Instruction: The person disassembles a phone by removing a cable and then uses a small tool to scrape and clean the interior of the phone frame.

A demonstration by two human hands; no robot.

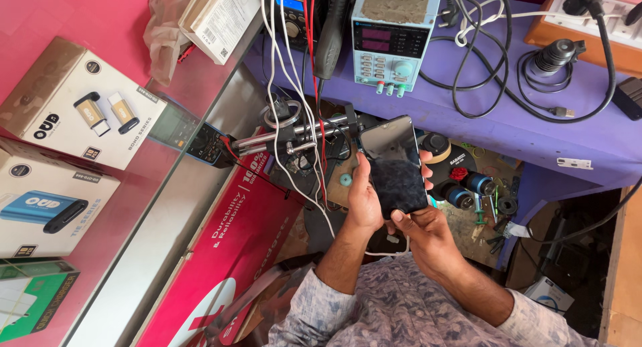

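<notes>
My left hand (362, 198) grips a black smartphone (388, 141) along its left edge, with the dark screen facing up. My right hand (420, 228) presses a dark cloth (400, 185) against the lower half of the screen. A few fingertips curl around the phone's right edge. A white cable hangs below my hands. Both forearms wear patterned sleeves.
A bench power supply (394, 42) and tangled cables sit on the purple shelf (521, 129). Small bottles and tools (465, 186) clutter the workbench below. A glass counter at left carries white product boxes (73, 103). A power strip (588, 16) lies at the top right.
</notes>
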